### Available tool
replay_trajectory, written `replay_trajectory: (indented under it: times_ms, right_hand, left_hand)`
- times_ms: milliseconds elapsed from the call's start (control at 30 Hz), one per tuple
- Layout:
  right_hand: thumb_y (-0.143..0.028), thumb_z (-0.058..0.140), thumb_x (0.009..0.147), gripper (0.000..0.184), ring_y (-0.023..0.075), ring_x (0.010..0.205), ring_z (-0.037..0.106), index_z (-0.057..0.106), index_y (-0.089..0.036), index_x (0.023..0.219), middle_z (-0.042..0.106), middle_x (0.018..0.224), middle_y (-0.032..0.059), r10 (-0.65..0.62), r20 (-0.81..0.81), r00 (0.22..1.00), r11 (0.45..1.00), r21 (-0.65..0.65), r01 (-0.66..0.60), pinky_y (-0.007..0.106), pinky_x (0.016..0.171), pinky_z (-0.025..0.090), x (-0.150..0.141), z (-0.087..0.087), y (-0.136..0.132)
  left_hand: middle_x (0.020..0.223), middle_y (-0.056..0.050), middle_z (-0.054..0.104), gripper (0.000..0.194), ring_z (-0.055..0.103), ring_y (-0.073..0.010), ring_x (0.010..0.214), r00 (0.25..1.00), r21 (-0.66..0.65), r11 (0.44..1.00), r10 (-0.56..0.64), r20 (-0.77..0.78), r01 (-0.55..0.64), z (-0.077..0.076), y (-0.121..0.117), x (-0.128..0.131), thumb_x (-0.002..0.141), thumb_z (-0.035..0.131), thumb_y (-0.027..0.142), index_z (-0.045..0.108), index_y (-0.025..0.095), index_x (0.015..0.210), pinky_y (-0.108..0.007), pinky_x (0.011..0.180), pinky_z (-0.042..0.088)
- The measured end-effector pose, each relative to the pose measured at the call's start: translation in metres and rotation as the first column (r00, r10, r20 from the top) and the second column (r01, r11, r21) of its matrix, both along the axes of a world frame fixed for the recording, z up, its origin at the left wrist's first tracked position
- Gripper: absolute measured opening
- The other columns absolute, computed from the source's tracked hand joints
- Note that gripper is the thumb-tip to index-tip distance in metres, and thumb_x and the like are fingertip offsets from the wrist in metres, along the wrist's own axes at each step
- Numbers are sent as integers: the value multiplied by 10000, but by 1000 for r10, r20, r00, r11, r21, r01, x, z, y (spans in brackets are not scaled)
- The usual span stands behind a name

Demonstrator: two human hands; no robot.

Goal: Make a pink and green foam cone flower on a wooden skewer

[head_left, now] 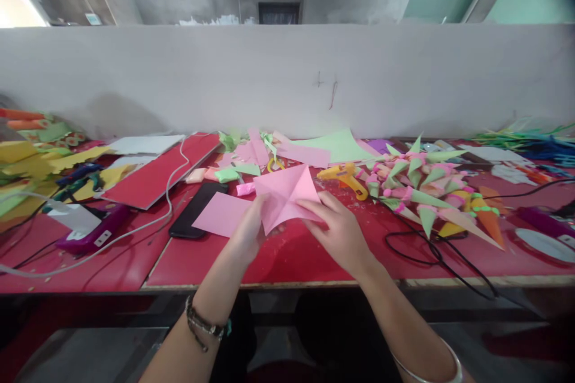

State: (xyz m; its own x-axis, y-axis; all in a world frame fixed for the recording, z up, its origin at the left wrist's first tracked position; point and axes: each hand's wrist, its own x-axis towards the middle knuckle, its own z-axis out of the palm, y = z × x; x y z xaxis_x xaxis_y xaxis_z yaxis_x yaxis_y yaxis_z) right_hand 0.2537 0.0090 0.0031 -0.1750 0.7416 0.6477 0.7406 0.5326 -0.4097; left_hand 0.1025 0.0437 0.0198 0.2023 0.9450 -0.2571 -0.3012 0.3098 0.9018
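Observation:
A square of pink paper (281, 194) with creases crossing at its middle is held up above the red table. My left hand (251, 224) grips its left edge, thumb on the near face. On the right side, my right hand (335, 224) pinches the paper between thumb and fingers, and that part bends upward. Just left of my left hand, another flat pink sheet (220, 214) lies partly over a black phone (191, 218). A yellow glue gun (345, 178) rests behind my right hand.
Pink-and-green paper cones (415, 182) are heaped at the right, with black cables (435, 257) in front. A red board (157, 176) and a purple power strip (96, 230) lie left. Paper scraps (251, 149) line the white partition (202, 78).

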Motion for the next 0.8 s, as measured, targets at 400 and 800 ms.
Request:
replay_trajectory:
  times_ms: [400,800]
  right_hand:
    - [-311,548,759,204,84,521,454,492,-178,615,454,556,-50,-51,-601,798,964,-239,-118,197,499,365,7,9,2]
    - [-349,556,758,225,119,573,559,593,-152,658,614,605,22,-20,-812,583,902,-266,-340,252,596,469,-8,-3,7]
  left_hand:
    - [429,40,485,303,414,-64,443,947,378,920,23,-321,106,-9,-1,0,683,603,407,533,140,556,-210,523,321]
    - [463,35,510,309,405,-64,446,923,453,883,66,-379,123,-10,-4,8,725,567,408,615,128,601,-195,470,297]
